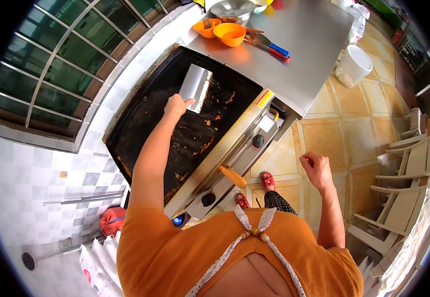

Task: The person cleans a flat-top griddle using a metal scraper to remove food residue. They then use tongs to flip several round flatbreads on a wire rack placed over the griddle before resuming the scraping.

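Note:
My left hand (pixel 177 105) reaches over a black flat-top griddle (pixel 155 137) and grips a broad rectangular metal scraper (pixel 194 88) by its near end. The shiny blade lies over the griddle's far half, apparently against the plate. Brown and orange food residue (pixel 215 119) is scattered to its right and nearer me. My right hand (pixel 316 170) hangs in the air over the tiled floor, right of the griddle, fingers curled with nothing visible in them. A wooden handle (pixel 232 176) sticks out over the griddle's front rail; what it belongs to is unclear.
Beyond the griddle, a steel worktop (pixel 296 48) bears orange bowls (pixel 230 34), a steel basin (pixel 233 12) and spatulas with blue and red handles (pixel 278 50). Control knobs (pixel 258 141) line the griddle's front. A lidded white bucket (pixel 353 66) and chairs (pixel 404 174) stand on the right.

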A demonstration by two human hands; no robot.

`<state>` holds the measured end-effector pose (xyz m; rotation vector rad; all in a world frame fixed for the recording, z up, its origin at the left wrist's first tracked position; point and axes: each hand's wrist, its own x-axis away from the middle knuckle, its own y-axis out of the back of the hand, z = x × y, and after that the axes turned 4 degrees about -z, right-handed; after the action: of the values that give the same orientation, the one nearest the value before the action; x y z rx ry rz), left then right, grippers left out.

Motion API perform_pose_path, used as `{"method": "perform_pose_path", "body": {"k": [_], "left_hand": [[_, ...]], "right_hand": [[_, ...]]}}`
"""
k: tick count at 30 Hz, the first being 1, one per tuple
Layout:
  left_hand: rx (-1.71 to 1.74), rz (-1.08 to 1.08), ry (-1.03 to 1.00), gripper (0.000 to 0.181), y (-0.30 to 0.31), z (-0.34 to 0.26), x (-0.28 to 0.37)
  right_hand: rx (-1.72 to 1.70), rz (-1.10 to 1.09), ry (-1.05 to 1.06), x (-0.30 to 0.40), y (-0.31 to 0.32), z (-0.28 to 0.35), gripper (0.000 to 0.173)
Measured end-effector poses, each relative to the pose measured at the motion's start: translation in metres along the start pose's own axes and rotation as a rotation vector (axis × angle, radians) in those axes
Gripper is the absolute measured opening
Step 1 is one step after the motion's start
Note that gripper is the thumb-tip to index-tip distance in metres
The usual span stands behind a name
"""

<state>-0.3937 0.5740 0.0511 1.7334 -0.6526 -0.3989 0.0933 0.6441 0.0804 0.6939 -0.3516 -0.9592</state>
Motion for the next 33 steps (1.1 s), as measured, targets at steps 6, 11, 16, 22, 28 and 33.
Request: {"method": "perform_pose_path", "body": {"k": [6,11,16,22,28,33], "left_hand": [[-0.090,0.122,-0.180,0.061,-0.019,-0.058,0.043],[-0.125,0.057,-0.066,0.059,-0.005,-0.026,0.015],[-0.037,0.086,-0.060,0.061,-0.020,-0.027,0.003],[-0.110,0.185,-0.247,0.067,-0.020,-0.067,0.068],[-0.061,0.029,0.069,0.059,-0.003,0.018,-0.017],[0.032,0.021,0.250,0.054,0.009,0.012,-0.070]], "right_hand": [[-0.037,-0.020,0.001,0.004,0.002,-0.003,0.015],[-0.004,-0.051,-0.020,0.007,0.010,-0.008,0.015],[-0.006,-0.035,-0.076,0.013,0.007,-0.014,0.015],[-0.027,-0.031,-0.017,0.002,0.007,-0.004,0.015],[-0.016,-0.054,-0.034,0.014,0.009,-0.023,0.015],[-0.019,-0.049,-0.047,0.015,0.005,-0.031,0.016]]}}
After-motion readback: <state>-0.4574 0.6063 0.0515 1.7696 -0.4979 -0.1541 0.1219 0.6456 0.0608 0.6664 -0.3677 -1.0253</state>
